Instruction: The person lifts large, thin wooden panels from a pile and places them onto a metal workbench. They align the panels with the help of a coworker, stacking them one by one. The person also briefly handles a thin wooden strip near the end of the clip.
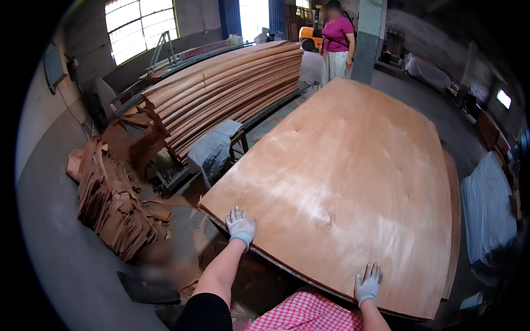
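Red-and-white checked cloth (pixel 309 315) at my waist fills the 6 o'clock edge, closest to the camera. Above it, my right hand (pixel 368 283), in a pale work glove, lies flat with fingers spread on the near edge of a large veneer sheet (pixel 353 182). My left hand (pixel 240 225), gloved the same way, presses flat near the sheet's corner at 7 o'clock. Neither hand grips anything; both rest open, palms down, likely to steady the thin sheet and keep it lying level on the stack beneath it.

That sheet, a smooth reddish-brown panel, spreads from my hands toward 12 o'clock, where another person (pixel 335 41) in a pink top stands at its far end, hands at their sides as far as I can tell.

At 10 o'clock a tall stack of bowed veneer sheets (pixel 221 83) rests on a metal rack. At 9 o'clock a heap of torn veneer scraps (pixel 113 207) lies on the concrete floor (pixel 55 259). At 3 o'clock grey covered bundles (pixel 488 207) sit beside the stack.
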### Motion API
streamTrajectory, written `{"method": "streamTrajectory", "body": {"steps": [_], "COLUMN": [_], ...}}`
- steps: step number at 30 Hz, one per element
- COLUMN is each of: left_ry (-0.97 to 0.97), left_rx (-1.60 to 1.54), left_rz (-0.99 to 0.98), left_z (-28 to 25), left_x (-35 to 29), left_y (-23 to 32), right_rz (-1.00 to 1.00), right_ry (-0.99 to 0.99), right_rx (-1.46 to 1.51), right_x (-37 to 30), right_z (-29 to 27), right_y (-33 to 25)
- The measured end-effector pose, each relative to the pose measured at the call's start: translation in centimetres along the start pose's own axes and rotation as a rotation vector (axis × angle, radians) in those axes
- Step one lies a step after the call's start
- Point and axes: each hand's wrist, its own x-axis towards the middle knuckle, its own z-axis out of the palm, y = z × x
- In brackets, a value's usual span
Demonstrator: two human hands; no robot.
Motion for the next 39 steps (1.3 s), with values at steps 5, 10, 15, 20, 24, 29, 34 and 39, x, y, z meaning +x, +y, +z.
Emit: {"method": "streamTrajectory", "body": {"steps": [5,10,15,20,24,29,34,39], "left_ry": [0.170,0.113,0.031,0.033,0.017,-0.001,0.022,-0.012], "left_rx": [0.010,-0.172,-0.156,-0.159,-0.135,-0.132,-0.055,0.061], "left_rz": [0.065,0.437,0.415,0.414,0.406,0.401,0.476,0.465], "left_z": [-2.0,-1.4,-0.6,-0.8,-0.8,-1.1,-0.6,-0.1], "left_x": [-1.8,-8.3,-9.4,-9.6,-9.5,-9.0,-8.5,-9.1], "left_y": [5.8,11.6,12.1,11.6,10.8,11.5,12.7,13.2], "right_rz": [0.011,0.002,0.007,0.003,-0.016,-0.013,-0.053,-0.075], "right_ry": [0.018,0.010,0.012,0.027,0.053,0.079,0.094,0.051], "right_rx": [-0.001,-0.007,0.000,0.009,0.010,0.003,0.027,0.097], "right_x": [0.0,0.1,0.2,-0.1,-0.4,-0.4,1.3,1.2], "right_z": [0.0,0.2,-0.2,0.2,0.5,0.6,0.8,0.3], "right_y": [0.4,0.6,0.8,0.6,-0.1,0.2,1.1,2.2]}}
